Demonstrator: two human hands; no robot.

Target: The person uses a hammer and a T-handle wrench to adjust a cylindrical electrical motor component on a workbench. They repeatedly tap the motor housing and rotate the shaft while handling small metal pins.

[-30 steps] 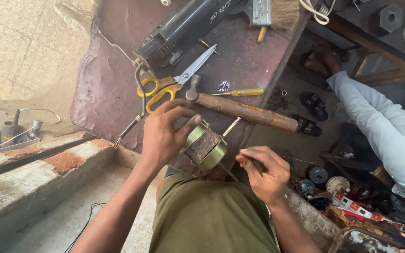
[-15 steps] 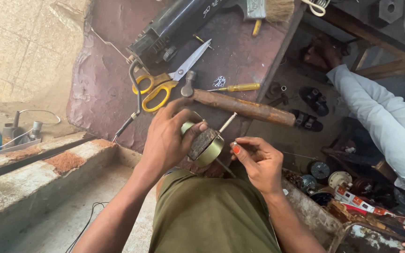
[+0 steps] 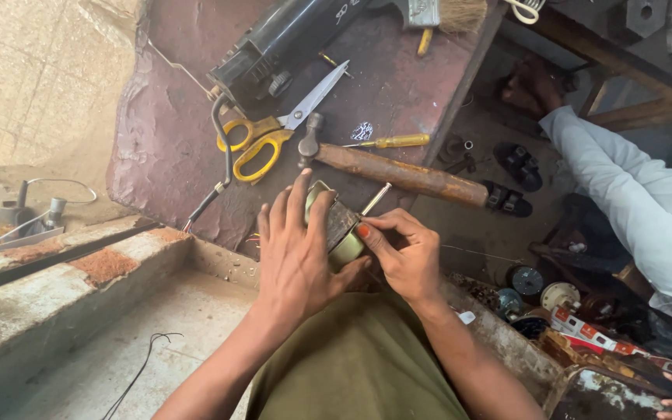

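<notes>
A small motor [image 3: 336, 225] sits between the left hand [image 3: 297, 257] and the right hand [image 3: 406, 253], at the near edge of the workbench [image 3: 165, 148]. Just behind it lies a hammer [image 3: 398, 173]; a screwdriver [image 3: 390, 141] lies behind that, scissors [image 3: 274, 132] to the left, and a brush [image 3: 449, 14] at the far edge

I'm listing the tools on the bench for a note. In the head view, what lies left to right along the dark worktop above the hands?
Yellow-handled scissors → hammer → small yellow screwdriver, above the hammer's handle → black sandals beyond the worktop's edge.
</notes>
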